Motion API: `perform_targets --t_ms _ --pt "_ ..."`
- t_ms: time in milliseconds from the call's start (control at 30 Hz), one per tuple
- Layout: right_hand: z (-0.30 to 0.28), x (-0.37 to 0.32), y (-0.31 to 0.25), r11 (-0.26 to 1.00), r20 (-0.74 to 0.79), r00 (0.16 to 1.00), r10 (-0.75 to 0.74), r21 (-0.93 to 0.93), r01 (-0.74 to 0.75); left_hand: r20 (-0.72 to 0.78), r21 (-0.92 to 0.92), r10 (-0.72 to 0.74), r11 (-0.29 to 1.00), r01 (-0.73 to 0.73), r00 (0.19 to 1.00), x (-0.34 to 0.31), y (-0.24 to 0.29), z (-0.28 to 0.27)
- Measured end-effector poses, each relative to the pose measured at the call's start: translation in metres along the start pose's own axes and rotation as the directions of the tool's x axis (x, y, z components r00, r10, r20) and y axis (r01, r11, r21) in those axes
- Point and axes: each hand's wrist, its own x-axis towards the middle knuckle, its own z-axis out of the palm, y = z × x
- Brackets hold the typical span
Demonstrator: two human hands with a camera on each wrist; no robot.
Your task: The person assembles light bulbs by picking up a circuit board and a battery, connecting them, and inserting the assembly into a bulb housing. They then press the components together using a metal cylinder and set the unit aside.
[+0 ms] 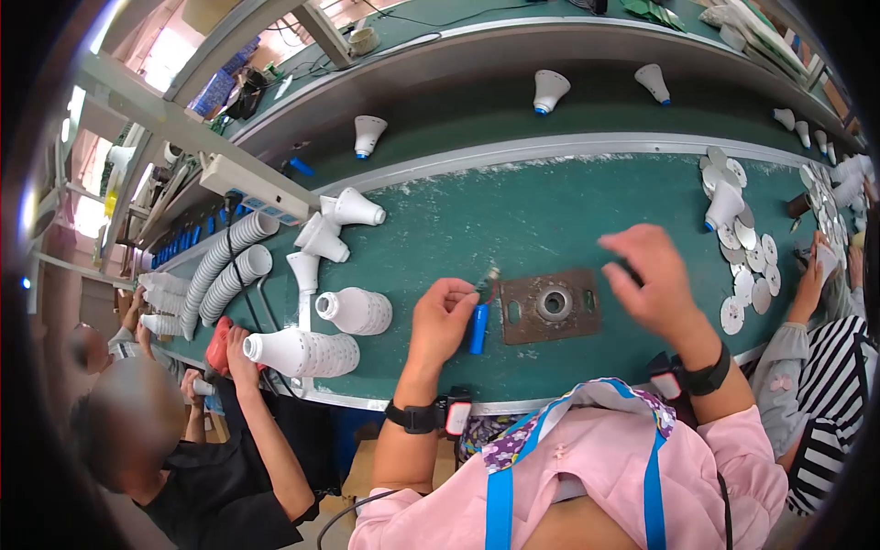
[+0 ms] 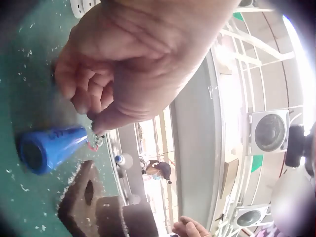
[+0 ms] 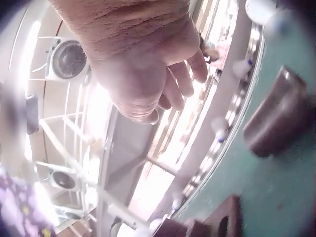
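Observation:
A blue cylindrical battery [image 1: 478,329] lies on the green bench by my left hand [image 1: 442,321]. Thin wires and a small part [image 2: 100,141] come off its end. Thumb and fingertips of that hand pinch at the wires, as the left wrist view shows. Just right of it sits a brown metal plate [image 1: 515,323] with a raised round ring [image 1: 554,303] in its middle. My right hand [image 1: 653,284] hovers above the bench, fingers loosely bent, nothing in them. Below it a dark metal tube [image 3: 276,116] rests on the bench.
White lamp housings [image 1: 323,240] and stacked housings [image 1: 321,353] stand at left, beside a power strip [image 1: 257,188]. Round metal discs [image 1: 763,295] spread at right, a housing [image 1: 724,203] among them. A shelf [image 1: 458,119] runs along the back. Other people sit on both sides.

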Motion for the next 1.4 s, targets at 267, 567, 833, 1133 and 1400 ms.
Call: perform_targets --t_ms 267,567,833,1133,1400 --pt "0.053 0.014 -0.047 0.846 0.251 0.951 -0.178 0.533 0.018 0.155 -0.36 0.232 0.919 -0.164 0.96 -0.028 0.059 -0.006" --pt "0.043 0.001 -0.04 0.147 0.634 0.735 0.241 0.725 -0.673 -0.321 -0.046 0.311 0.938 -0.343 0.894 0.047 0.055 -0.007" --pt "0.02 -0.018 -0.032 0.226 0.614 0.693 0.376 0.665 -0.712 -0.778 0.592 0.33 0.672 0.445 0.535 0.146 0.001 -0.041" --pt "0.022 -0.024 -0.022 0.377 0.487 0.761 0.428 0.669 -0.64 -0.553 0.769 0.531 0.621 0.149 0.643 0.156 -0.038 -0.057" --pt "0.013 -0.023 -0.007 0.401 0.382 0.79 0.48 0.705 -0.585 -0.001 -0.383 0.231 0.899 -0.213 0.973 0.047 -0.001 0.008"
